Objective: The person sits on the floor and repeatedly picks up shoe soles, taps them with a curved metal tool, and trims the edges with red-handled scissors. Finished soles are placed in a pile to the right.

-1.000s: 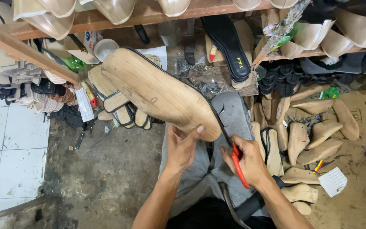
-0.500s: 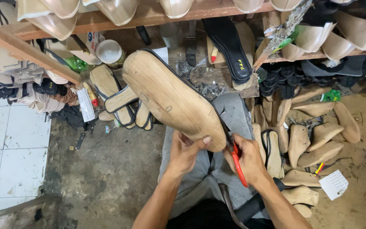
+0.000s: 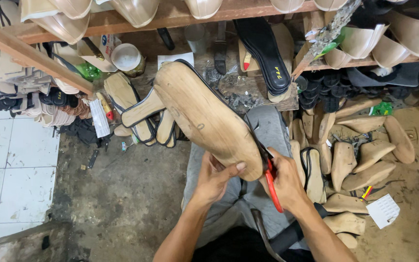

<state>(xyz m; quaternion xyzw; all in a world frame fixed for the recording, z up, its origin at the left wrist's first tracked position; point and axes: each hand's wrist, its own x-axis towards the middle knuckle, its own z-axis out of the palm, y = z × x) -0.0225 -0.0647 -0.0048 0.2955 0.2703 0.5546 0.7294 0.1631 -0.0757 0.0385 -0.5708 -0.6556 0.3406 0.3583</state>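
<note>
— Two hands in my feed, both busy. What's the left hand (image 3: 214, 180) doing?

— It's curled around the heel end of a wooden shoe last (image 3: 207, 117), thumb pressed on the pale sole face. The last is held up over the lap, tilted, its toe pointing toward the wooden shelf (image 3: 170, 17).

— And the right hand (image 3: 287, 182)?

— Closed on red-handled scissors (image 3: 267, 167), with the blades lying along the last's right edge, where a dark rim shows. I can't tell if the blades are parted.

— Around them?

— More wooden lasts (image 3: 360, 160) lie heaped on the floor to the right, and a black insole (image 3: 263, 48) leans under the shelf.
</note>
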